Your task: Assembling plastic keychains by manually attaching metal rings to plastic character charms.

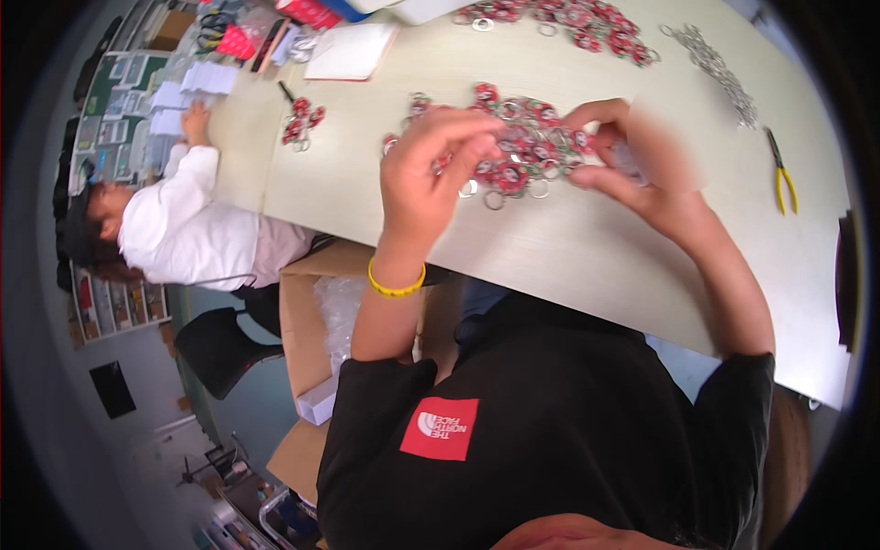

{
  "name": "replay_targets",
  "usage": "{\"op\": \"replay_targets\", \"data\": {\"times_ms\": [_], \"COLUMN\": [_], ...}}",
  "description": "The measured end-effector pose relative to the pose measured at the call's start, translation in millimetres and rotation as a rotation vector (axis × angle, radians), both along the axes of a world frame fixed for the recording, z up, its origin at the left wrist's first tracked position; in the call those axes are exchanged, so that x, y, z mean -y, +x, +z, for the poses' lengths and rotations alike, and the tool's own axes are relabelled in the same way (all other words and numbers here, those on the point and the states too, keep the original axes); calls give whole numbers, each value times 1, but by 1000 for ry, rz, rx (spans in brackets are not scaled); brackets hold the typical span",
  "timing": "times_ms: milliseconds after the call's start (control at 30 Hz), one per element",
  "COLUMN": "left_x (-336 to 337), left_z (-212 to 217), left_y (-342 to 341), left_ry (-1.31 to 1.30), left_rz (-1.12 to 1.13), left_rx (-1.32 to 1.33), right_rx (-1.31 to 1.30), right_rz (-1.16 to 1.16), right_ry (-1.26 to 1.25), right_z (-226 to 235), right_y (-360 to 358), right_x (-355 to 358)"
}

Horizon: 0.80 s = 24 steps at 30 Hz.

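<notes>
Lying centrally on the worktop [559, 243], the red-charm keyrings [511, 176] are apparently heaped for two-handed reach. The left hand's [423, 179] fingers blur; their grip cannot be told. The right hand's [655, 170] fingers curl around clear plastic [625, 161], thumb and forefinger parted.

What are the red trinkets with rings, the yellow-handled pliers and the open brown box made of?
The red trinkets look glossy, perhaps plastic or coated metal; their rings glint silvery, suggesting metal. The pliers look like dark steel with yellow plastic or rubber grips, judging by colour and shape. The open box seems matte cardboard: plain brown, with flat flaps.
</notes>
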State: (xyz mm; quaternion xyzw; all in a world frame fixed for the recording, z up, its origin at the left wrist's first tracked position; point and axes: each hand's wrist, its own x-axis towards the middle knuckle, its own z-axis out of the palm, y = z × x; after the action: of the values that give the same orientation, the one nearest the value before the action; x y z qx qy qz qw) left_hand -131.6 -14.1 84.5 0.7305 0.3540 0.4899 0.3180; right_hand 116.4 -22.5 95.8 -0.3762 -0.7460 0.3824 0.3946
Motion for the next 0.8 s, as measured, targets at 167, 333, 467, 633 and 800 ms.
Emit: {"op": "replay_targets", "data": {"times_ms": [167,333,467,633,800], "left_x": [21,41,36,37,40], "left_z": [-22,-30,-33,-46,-46], "left_y": [39,71,70,58,57], "left_ry": [-6,-407,-286,-52,-76], "left_rz": [-163,-344,-311,-166,-112], "left_rx": [272,713,691,445,445], "right_rx": [-1,125,51,-146,-113], "right_rz": [11,-35,-6,68,-13], "right_ry": [353,742,538,345,262], "right_z": [-7,-7,-2,7,13], "right_y": [-3,8,4,2,7], "right_x": [7,10,13,13,13]}}
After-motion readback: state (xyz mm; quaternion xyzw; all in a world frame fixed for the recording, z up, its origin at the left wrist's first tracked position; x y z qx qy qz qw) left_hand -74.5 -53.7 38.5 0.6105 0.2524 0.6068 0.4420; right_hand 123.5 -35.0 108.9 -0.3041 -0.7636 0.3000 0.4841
